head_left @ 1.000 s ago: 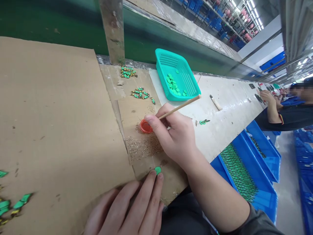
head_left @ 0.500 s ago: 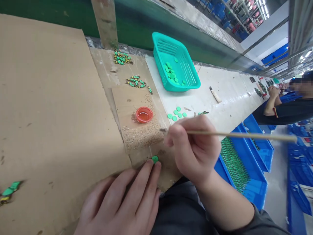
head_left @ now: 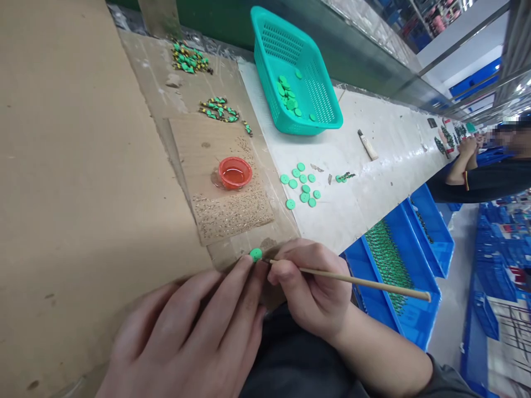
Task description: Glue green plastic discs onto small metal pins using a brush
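My left hand (head_left: 194,331) lies over the cardboard, its fingertips closed on a small round green button-like disc (head_left: 256,254). My right hand (head_left: 317,287) pinches a thin wooden-handled brush (head_left: 373,284) near its dark tip. That tip is right beside the disc; whether it touches is too small to tell. Beyond my hands a small red cup (head_left: 235,173) with amber liquid stands on a speckled cardboard piece (head_left: 232,213). Several loose green discs (head_left: 305,188) lie on the white surface to its right.
A teal basket (head_left: 296,77) holds more green discs. Green-and-yellow pieces (head_left: 191,58) lie heaped at the back, others (head_left: 219,109) nearer. A tube (head_left: 367,145) lies on the right. Blue trays (head_left: 418,320) flank the table's edge. Another person (head_left: 485,177) works farther along.
My right hand has come down and left, bringing the brush tip from near the speckled cardboard to beside the disc. My left hand stays on the disc. The view has shifted a little.
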`<state>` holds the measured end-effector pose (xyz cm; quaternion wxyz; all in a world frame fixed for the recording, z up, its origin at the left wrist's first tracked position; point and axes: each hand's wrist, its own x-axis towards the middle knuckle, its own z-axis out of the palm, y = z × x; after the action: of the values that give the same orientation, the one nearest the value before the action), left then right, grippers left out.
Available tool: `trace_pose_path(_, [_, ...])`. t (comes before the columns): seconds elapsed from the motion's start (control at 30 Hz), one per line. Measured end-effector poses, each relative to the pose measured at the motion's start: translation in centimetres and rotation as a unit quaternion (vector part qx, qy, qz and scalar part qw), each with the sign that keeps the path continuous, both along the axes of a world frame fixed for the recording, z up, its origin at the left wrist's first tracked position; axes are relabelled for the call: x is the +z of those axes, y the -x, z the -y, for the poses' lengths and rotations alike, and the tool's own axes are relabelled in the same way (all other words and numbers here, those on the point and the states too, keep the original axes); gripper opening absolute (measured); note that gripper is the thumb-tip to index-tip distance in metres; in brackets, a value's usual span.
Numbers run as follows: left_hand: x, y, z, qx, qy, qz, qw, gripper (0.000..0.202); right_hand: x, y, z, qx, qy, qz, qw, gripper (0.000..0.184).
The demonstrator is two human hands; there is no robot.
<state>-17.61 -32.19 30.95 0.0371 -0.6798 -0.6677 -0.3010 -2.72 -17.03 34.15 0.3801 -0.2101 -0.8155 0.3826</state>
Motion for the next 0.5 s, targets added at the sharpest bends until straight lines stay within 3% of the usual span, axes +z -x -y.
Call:
trace_pose_path(0.23, [0.0, 0.7, 0.1, -0.034, -0.009, -0.060, 0.998, 0.038, 0.0, 0.0, 0.0, -0.001, 0.002, 0.010, 1.000, 0.016])
trace_pose_path(0.5, [-1.0, 0.8, -0.3, -0.032, -0.048, -0.061, 0.996, 0.042, 0.0, 0.0, 0.0, -0.001, 0.001, 0.015, 1.000, 0.017])
